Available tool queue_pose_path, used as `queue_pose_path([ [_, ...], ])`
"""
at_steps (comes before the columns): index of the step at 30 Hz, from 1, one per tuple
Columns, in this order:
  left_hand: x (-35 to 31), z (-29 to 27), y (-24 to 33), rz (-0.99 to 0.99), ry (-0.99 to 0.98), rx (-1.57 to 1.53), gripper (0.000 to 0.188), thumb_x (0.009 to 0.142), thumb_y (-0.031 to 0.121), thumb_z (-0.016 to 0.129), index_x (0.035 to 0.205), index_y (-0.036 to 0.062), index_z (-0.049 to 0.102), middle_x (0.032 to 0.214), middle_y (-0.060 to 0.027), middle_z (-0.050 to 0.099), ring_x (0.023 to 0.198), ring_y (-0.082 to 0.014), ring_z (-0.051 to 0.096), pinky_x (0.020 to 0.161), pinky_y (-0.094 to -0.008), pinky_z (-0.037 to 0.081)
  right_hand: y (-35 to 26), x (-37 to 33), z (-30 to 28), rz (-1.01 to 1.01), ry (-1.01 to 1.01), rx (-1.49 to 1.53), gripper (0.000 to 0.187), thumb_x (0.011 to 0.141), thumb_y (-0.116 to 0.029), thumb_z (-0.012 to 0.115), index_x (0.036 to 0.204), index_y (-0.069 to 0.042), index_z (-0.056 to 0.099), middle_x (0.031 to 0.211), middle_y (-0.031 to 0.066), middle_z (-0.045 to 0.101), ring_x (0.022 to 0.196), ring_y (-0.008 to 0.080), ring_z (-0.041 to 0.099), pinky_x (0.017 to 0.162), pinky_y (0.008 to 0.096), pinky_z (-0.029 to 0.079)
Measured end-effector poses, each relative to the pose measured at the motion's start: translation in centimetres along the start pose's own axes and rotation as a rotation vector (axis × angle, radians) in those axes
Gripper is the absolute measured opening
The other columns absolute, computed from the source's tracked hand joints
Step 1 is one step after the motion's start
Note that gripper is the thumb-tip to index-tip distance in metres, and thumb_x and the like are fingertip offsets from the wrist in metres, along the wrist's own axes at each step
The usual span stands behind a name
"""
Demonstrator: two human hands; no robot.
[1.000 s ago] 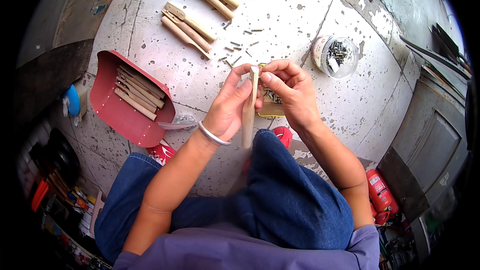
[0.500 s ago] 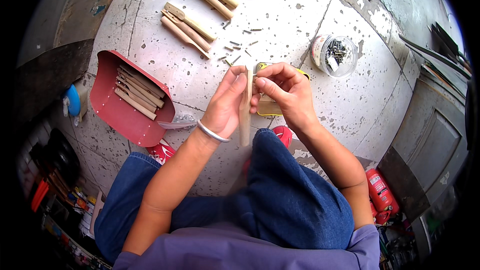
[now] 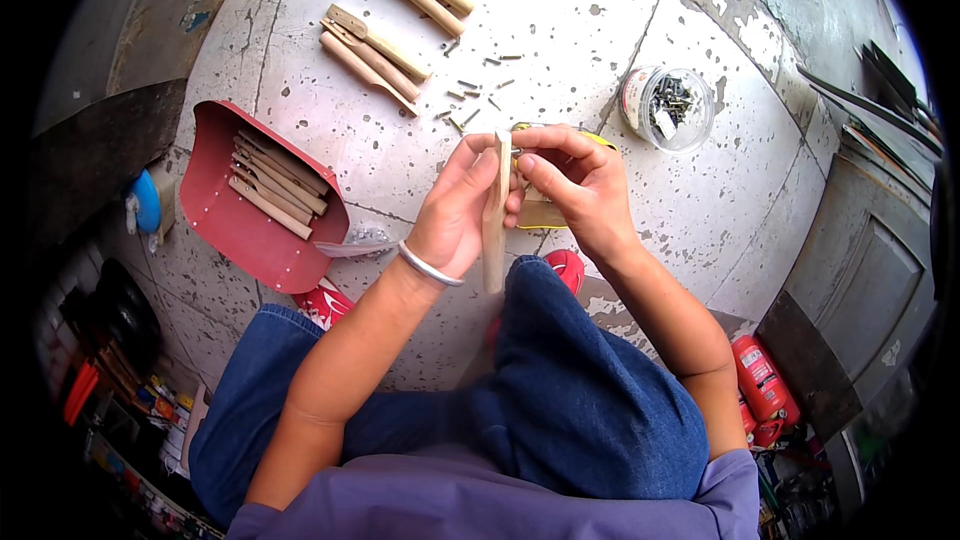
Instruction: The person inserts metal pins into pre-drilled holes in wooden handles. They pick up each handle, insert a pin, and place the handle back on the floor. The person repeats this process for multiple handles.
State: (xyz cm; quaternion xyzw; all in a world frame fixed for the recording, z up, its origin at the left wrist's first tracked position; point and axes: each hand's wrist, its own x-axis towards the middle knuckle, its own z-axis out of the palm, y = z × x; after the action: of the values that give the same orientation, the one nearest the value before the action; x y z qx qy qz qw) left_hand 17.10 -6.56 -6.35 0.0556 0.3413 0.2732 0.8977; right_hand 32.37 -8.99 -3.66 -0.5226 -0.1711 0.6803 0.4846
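My left hand (image 3: 455,205) is closed round a pale wooden handle (image 3: 494,250), held on edge in front of my knees. Against the handle's upper part, my right hand (image 3: 580,185) has thumb and forefinger pinched on a small metal fastener (image 3: 517,152); its exact kind is mostly hidden by the fingers. Several loose short fasteners (image 3: 470,95) lie on the floor just beyond my hands. Farther off, several similar wooden handles (image 3: 375,60) rest in small groups. Behind my right hand, a yellow-edged object (image 3: 540,215) is partly covered.
To the left, a red scoop-shaped bin (image 3: 225,230) holds several wooden handles, with a clear plastic bag (image 3: 358,244) beside it. A clear round tub (image 3: 690,115) of dark fasteners stands at right. Red fire extinguishers (image 3: 762,380) are by the grey cabinet (image 3: 875,270).
The wooden handle has turned slightly and shifted a little right with my left hand. My right fingers stay pinched beside its upper part.
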Motion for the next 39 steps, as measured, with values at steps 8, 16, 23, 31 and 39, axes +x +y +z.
queue_pose_path([
  [8, 0.0, 0.3, 0.0, 0.007, -0.006, 0.012, 0.025, 0.096, 0.028, 0.048, 0.113, 0.0107, 0.046, 0.093, -0.0040, 0.055, 0.076, -0.0139, 0.051, 0.063, -0.0279, 0.042, 0.6, 0.0, -0.3, 0.023, 0.001, 0.102, 0.016, 0.089, -0.001, 0.056, 0.103, 0.007, 0.057, 0.080, 0.0095, 0.060, 0.064, 0.0167, 0.063, 0.055, 0.0293, 0.057],
  [16, 0.0, 0.2, 0.1, 0.006, -0.013, 0.018, 0.024, 0.095, 0.030, 0.051, 0.102, 0.0076, 0.050, 0.087, -0.0030, 0.055, 0.074, -0.0116, 0.053, 0.063, -0.0257, 0.043, 0.7, 0.0, -0.3, -0.131, 0.007, -0.161, 0.013, 0.089, -0.002, 0.056, 0.099, 0.006, 0.058, 0.077, 0.0083, 0.061, 0.063, 0.0147, 0.063, 0.055, 0.0268, 0.055],
  [23, -0.1, -0.1, -0.1, 0.004, 0.012, 0.041, 0.028, 0.094, 0.031, 0.051, 0.108, 0.0067, 0.051, 0.088, -0.0026, 0.054, 0.073, -0.0124, 0.051, 0.063, -0.0269, 0.042, 0.4, 0.3, -0.7, -0.405, 0.006, -0.702, 0.009, 0.089, -0.001, 0.056, 0.094, 0.006, 0.059, 0.079, 0.0079, 0.060, 0.061, 0.0126, 0.064, 0.056, 0.0240, 0.052],
  [31, 0.1, -0.2, 0.0, -0.004, 0.022, 0.041, 0.026, 0.095, 0.031, 0.050, 0.106, 0.0079, 0.050, 0.086, -0.0022, 0.054, 0.073, -0.0128, 0.051, 0.063, -0.0269, 0.042, 0.7, 0.3, -0.7, -0.258, 0.042, -0.487, 0.012, 0.086, -0.002, 0.059, 0.097, 0.001, 0.062, 0.080, 0.0100, 0.061, 0.067, 0.0162, 0.063, 0.062, 0.0276, 0.049],
  [39, 0.1, -0.1, 0.1, -0.003, 0.043, 0.056, 0.019, 0.093, 0.028, 0.055, 0.092, 0.0107, 0.047, 0.086, -0.0022, 0.056, 0.073, -0.0115, 0.055, 0.062, -0.0255, 0.044, 0.5, 0.7, -1.0, -0.403, 0.031, -0.839, 0.007, 0.083, -0.003, 0.061, 0.090, 0.000, 0.061, 0.084, 0.0119, 0.061, 0.072, 0.0231, 0.062, 0.067, 0.0301, 0.048],
])
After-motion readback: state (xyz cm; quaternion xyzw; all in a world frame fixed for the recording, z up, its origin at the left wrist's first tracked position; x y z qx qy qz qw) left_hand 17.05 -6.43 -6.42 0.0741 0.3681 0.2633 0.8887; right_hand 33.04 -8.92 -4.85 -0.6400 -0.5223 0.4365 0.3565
